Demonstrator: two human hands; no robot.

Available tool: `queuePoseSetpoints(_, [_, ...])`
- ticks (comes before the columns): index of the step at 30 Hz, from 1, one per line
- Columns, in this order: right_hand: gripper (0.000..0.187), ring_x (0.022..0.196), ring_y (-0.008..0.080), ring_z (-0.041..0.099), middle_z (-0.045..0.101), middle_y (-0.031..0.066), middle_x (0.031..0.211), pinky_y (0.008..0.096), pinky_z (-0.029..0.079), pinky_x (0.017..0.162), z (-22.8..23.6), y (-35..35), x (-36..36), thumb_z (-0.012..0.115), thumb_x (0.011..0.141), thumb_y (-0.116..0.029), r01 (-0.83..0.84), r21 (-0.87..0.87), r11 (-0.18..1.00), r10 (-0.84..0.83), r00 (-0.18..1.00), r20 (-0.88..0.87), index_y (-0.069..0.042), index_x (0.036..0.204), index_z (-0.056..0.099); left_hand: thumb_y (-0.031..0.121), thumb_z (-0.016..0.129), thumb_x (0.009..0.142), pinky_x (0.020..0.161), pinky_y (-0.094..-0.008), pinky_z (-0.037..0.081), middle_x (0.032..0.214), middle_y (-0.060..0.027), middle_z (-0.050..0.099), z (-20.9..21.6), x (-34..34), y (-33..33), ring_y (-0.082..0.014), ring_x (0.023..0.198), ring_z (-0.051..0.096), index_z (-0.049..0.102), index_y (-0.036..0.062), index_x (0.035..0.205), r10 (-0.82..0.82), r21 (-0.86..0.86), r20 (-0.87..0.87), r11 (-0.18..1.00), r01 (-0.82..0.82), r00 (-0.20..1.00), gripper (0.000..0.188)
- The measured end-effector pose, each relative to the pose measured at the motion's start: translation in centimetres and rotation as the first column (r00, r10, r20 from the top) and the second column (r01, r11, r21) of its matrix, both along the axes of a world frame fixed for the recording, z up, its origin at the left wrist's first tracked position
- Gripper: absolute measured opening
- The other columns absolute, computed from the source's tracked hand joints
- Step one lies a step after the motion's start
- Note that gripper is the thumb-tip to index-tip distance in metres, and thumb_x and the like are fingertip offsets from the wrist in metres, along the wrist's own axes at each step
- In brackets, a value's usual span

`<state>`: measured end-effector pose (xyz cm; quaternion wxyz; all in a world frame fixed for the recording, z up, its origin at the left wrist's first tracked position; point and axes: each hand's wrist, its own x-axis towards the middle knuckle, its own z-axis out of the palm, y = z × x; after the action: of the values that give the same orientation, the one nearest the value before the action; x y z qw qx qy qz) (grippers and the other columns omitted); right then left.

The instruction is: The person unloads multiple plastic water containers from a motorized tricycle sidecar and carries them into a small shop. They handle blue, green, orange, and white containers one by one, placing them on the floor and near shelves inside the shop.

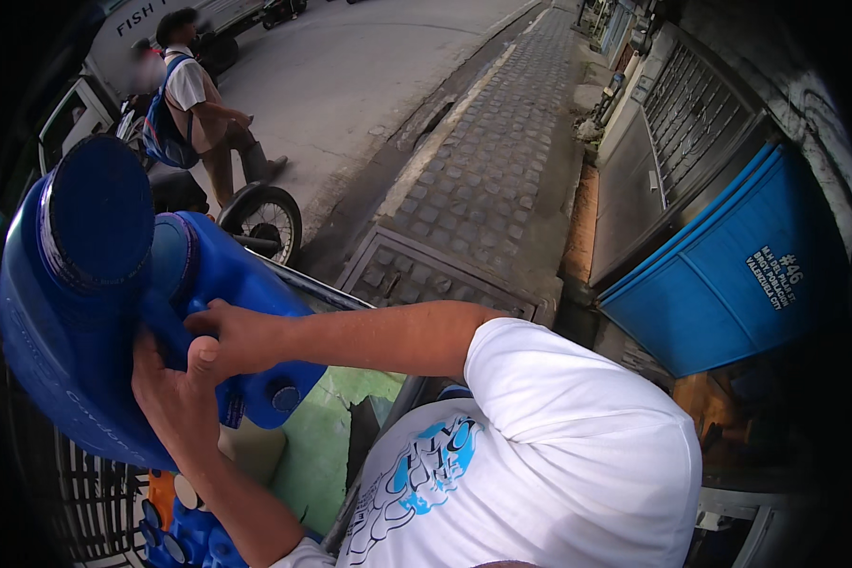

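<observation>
A big blue plastic water jug (76, 350) with a wide round blue cap tilts at the left. Against it stands a second blue jug (256, 284), with its own wide cap and small spout caps low on its side. My left hand (175, 393) is at the first jug's handle, thumb up, its fingertips hidden behind the handle. Just beside it, my right hand (241, 336) reaches across from the right with fingers curled at the handle between the two jugs. Both hands look closed on the first jug, though the jugs partly cover their fingers.
A green panel (336, 431) lies below the jugs, inside a metal-edged cart or truck bed. More blue containers (194, 540) stand lower down. Beyond are a motorcycle wheel (265, 222), a walking person with a backpack (189, 104), a cobbled sidewalk (483, 161) and a blue gate (710, 265).
</observation>
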<state>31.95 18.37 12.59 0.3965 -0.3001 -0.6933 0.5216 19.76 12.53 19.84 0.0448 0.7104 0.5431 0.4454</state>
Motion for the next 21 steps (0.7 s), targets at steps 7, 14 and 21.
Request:
queuePoseSetpoints(7, [0.029,0.091,0.0219,0.065,0.067,0.0118,0.097,0.0314,0.051,0.083,6.8,-0.5,1.7,0.068,0.082,-0.021,0.183,0.157,0.971,-0.138,0.956,-0.261,0.001,0.102,0.066,0.088,0.051,0.061,0.084,-0.0467,0.049,0.098,-0.0292,0.062,7.2,3.8,1.5,-0.042,0.097,0.062,0.056,-0.0087,0.115,0.032,0.09,-0.456,0.996,0.011,0.89,0.111])
queuePoseSetpoints(14, [0.034,0.09,0.0212,0.064,0.066,0.0091,0.106,0.0371,0.053,0.084,13.7,0.0,10.5,0.073,0.072,-0.017,0.248,-0.068,0.966,-0.25,0.843,-0.476,-0.002,0.102,0.066,0.054,0.071,0.077,0.092,-0.0408,0.049,0.126,-0.0245,0.055,7.3,1.3,2.8,-0.0326,0.114,0.058,0.055,0.0004,0.125,-0.274,0.742,-0.463,0.4,0.538,0.843,0.074])
queuePoseSetpoints(21, [0.056,0.13,0.026,0.042,0.045,0.0152,0.141,0.0424,0.03,0.112,14.2,-11.0,23.8,0.056,0.094,-0.03,0.742,-0.251,0.621,-0.775,0.534,-0.337,0.001,0.138,0.043,0.033,0.074,0.077,0.106,-0.0396,0.036,0.131,-0.018,0.052,-24.5,-19.4,9.6,-0.0331,0.124,0.048,0.055,0.0055,0.124,0.275,-0.112,0.27,0.961,-0.254,0.923,0.058])
